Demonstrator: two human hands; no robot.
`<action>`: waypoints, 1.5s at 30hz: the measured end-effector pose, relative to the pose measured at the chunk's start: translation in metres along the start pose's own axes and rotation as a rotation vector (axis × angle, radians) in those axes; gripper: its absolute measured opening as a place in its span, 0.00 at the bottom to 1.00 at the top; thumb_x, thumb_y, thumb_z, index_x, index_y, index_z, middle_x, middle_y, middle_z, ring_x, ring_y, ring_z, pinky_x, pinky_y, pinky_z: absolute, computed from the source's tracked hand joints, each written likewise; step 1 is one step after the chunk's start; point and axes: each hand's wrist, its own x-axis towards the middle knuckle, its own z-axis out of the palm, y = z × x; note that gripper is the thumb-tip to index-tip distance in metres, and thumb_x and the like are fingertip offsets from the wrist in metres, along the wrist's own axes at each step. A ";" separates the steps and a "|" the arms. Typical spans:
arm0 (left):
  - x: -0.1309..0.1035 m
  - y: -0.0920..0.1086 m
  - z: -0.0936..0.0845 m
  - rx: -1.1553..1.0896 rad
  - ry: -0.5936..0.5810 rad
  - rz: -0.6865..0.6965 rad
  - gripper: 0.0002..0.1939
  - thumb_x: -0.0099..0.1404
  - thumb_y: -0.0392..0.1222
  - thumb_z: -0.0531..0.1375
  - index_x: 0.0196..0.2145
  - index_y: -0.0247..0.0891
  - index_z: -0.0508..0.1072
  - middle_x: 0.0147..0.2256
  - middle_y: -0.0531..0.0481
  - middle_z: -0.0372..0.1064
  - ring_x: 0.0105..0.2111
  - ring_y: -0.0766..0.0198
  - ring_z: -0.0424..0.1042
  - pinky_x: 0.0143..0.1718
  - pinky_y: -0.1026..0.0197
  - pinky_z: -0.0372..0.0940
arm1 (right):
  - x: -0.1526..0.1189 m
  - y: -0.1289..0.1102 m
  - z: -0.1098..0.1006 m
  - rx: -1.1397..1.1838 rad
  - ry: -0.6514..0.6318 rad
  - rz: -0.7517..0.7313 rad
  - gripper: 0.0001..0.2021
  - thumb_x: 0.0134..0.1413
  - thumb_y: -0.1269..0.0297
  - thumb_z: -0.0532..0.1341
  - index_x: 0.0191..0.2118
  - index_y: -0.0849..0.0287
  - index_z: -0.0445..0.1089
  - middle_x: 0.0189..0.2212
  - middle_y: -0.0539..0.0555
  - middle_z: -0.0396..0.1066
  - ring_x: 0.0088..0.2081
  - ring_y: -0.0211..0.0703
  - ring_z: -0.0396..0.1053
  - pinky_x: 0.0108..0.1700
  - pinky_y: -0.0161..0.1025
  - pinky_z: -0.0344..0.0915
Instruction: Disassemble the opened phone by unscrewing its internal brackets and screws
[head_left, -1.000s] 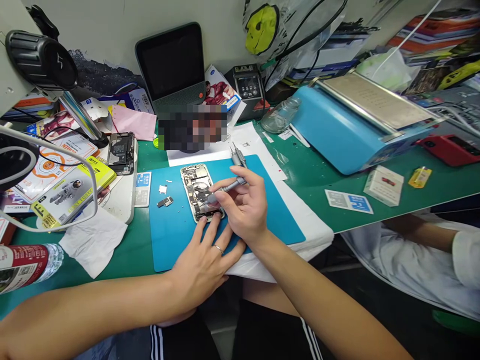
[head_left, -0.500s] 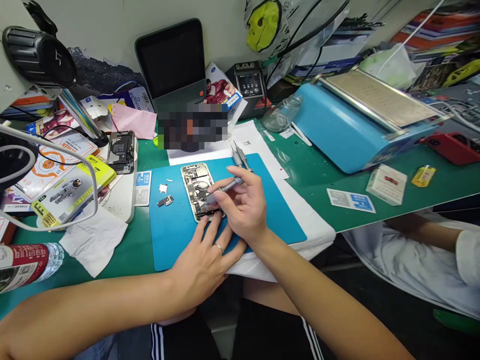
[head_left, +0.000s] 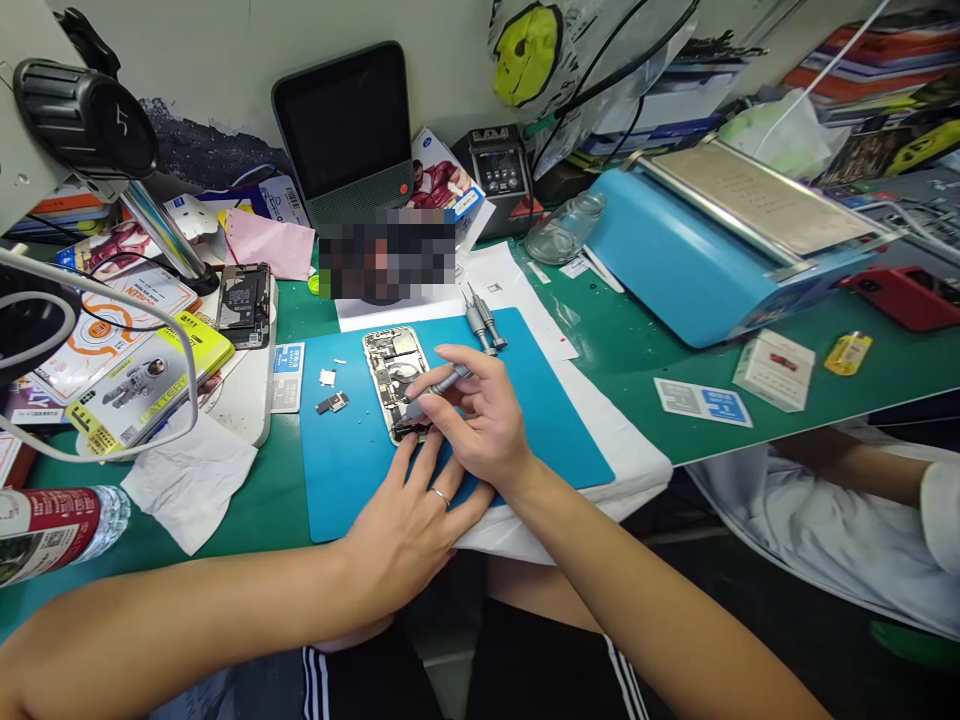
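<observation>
While the right hand [head_left: 486, 412] clamps a grey screwdriver [head_left: 451, 379] between its fingers over the opened phone [head_left: 391, 378] on the blue mat [head_left: 555, 435], the left hand [head_left: 403, 508] lies with fingers spread, tips at the phone's lower end, I'd say to stop it sliding.

The opened phone [head_left: 401, 352] shows a whitish rim around black and silver parts, and the screwdriver [head_left: 454, 377] is grey. The mat [head_left: 555, 430] is bright blue, the bench [head_left: 622, 350] deep green. A silver ring [head_left: 441, 494] gleams. The tissue [head_left: 191, 485] is white, the sheet [head_left: 274, 246] pale pink, the flat box [head_left: 142, 390] yellow and grey with dark print. The bottle [head_left: 49, 532] wears a red and white label. The machine [head_left: 660, 255] is light blue, the small carton [head_left: 772, 372] white with a red motif. White stripes edge the black shorts [head_left: 544, 660].
</observation>
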 end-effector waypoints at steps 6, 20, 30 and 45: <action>0.000 0.000 0.000 -0.007 -0.004 -0.003 0.36 0.68 0.52 0.65 0.68 0.40 0.59 0.68 0.31 0.57 0.69 0.35 0.57 0.69 0.35 0.50 | 0.000 0.001 0.000 0.017 -0.007 0.017 0.20 0.67 0.63 0.63 0.61 0.49 0.60 0.39 0.50 0.77 0.34 0.36 0.77 0.36 0.35 0.81; 0.000 0.000 0.000 -0.013 0.003 -0.002 0.35 0.68 0.51 0.65 0.67 0.39 0.59 0.67 0.31 0.58 0.69 0.34 0.57 0.68 0.35 0.52 | 0.000 0.000 0.000 -0.011 -0.019 0.011 0.20 0.68 0.63 0.62 0.61 0.49 0.60 0.39 0.50 0.76 0.35 0.37 0.77 0.35 0.37 0.81; 0.001 -0.001 0.000 -0.020 -0.005 -0.004 0.35 0.68 0.51 0.64 0.68 0.40 0.58 0.68 0.31 0.57 0.69 0.36 0.57 0.68 0.36 0.51 | 0.000 0.000 0.000 -0.004 -0.020 0.024 0.20 0.68 0.63 0.62 0.61 0.49 0.60 0.39 0.49 0.76 0.34 0.36 0.76 0.35 0.35 0.80; 0.001 0.000 0.001 -0.016 -0.004 -0.007 0.36 0.67 0.51 0.65 0.67 0.40 0.59 0.68 0.31 0.57 0.69 0.35 0.57 0.68 0.36 0.54 | 0.000 0.000 -0.001 0.014 -0.016 0.022 0.20 0.67 0.66 0.62 0.62 0.47 0.61 0.39 0.50 0.76 0.35 0.36 0.76 0.37 0.36 0.80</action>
